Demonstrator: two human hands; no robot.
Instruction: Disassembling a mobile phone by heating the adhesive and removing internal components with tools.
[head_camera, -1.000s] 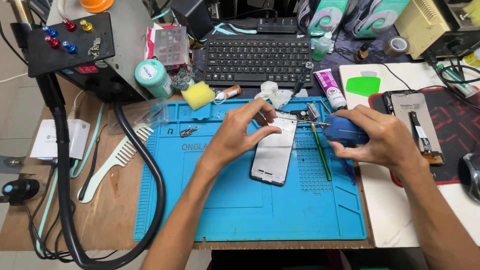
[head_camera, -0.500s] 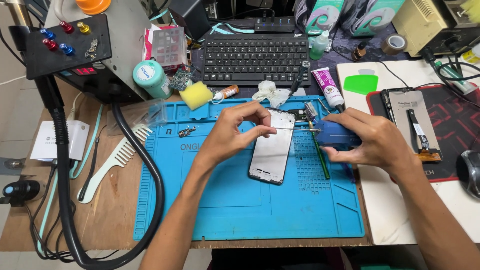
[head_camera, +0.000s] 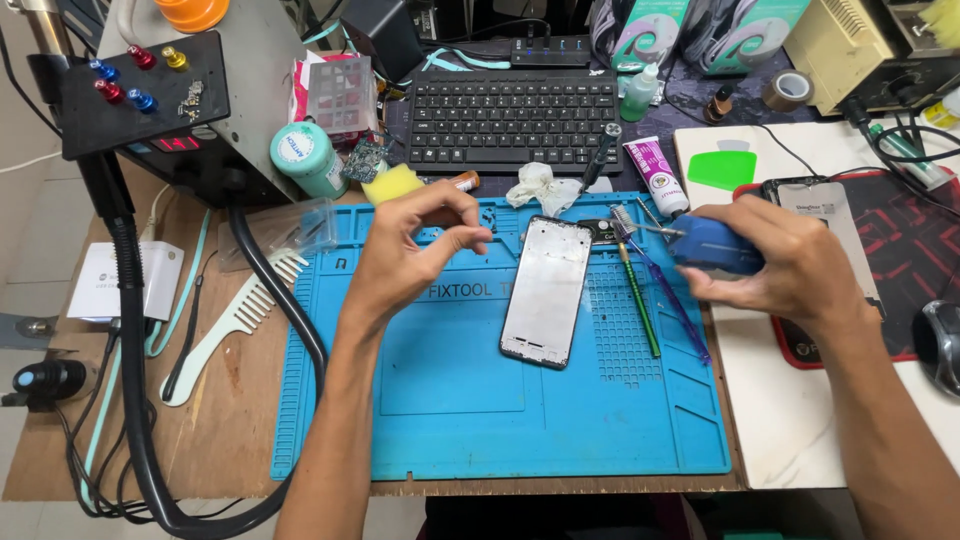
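The left hand hovers above the blue repair mat, thumb and forefinger pinched together; whether anything tiny sits between them, I cannot tell, it is too small to see. The right hand is closed around a blue handheld tool, its thin tip pointing left toward the top end of the phone frame.

The phone frame lies flat on the mat, between the 2 hands, touched by neither. It is stripped: a bare silver-grey inner plate shows, with no screen on it. A separate phone panel lies well apart on the red mat at the right, behind the right hand. So by the look of it the opening-up is done, and the work sits in the middle stage, with reassembly not yet begun.

A green-handled tool and a purple-handled tool lie side by side just right of the frame. Near the top edge of the mat rest a white crumpled wipe and a white tube with a pink cap end. The black keyboard stands further back on the bench, and a white comb lies left of the mat.
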